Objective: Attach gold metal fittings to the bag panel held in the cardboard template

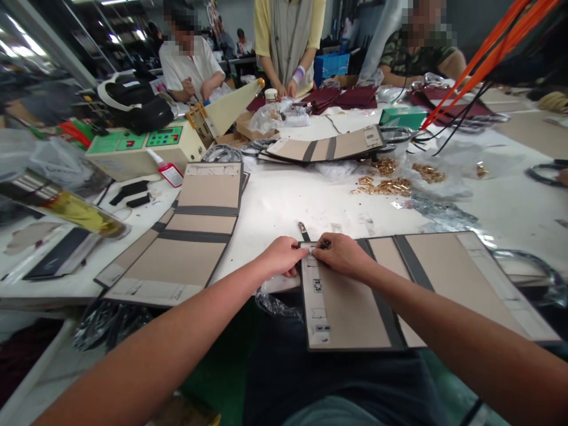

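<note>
1. The folder board [350, 307] is tan, crossed by dark grey bands and edged in the same grey, with a pale strip down its left side.
2. The table [284, 201] is white.
3. The machine [142, 148] is cream with green panels.
4. The small fittings [386, 186] gleam brass-gold.
5. The cables [479, 59] are orange.
6. The far covers [346, 97] are maroon.

Both hands, left hand [281, 255] and right hand [344, 253], pinch a small dark metal fitting [323, 244] at the top edge of a flat brown cardboard folder cover [355, 302] on a white worktable [302, 201].
</note>
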The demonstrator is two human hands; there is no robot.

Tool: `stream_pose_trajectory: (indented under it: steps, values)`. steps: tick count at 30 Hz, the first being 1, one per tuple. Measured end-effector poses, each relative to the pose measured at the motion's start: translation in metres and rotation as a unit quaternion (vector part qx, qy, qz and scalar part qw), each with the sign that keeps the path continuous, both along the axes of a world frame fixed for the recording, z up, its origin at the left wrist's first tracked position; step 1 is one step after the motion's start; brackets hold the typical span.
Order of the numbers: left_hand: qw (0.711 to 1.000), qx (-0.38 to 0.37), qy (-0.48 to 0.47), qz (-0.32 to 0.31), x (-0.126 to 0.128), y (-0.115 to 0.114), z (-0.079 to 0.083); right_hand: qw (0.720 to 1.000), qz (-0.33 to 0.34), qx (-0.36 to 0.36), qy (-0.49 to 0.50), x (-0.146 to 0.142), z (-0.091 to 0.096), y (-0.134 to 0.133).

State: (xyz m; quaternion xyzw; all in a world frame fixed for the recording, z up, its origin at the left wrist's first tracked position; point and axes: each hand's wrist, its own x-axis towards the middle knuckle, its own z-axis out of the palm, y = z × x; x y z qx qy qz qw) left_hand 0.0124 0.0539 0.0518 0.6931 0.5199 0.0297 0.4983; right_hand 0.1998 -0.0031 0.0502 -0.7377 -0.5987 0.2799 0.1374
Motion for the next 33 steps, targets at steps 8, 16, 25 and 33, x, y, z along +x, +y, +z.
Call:
stream_pose_trajectory:
  steps: [8,16,25,33]
  values:
    - [0.997,-0.076,-0.007,0.034,0.011,-0.001,0.000,0.999,0.018,-0.001,0.030,0.008,0.001,0.004]
    - [0.995,-0.075,-0.015,0.059,0.015,0.001,-0.006,0.996,0.031,-0.022,0.085,0.012,0.011,0.005]
    - [0.992,-0.113,-0.027,0.057,0.009,0.004,-0.008,0.814,-0.159,0.233,0.508,0.015,0.040,0.002]
    - [0.993,-0.100,-0.038,0.041,0.006,0.008,-0.013,0.694,-0.171,0.260,0.650,-0.021,0.022,0.020]
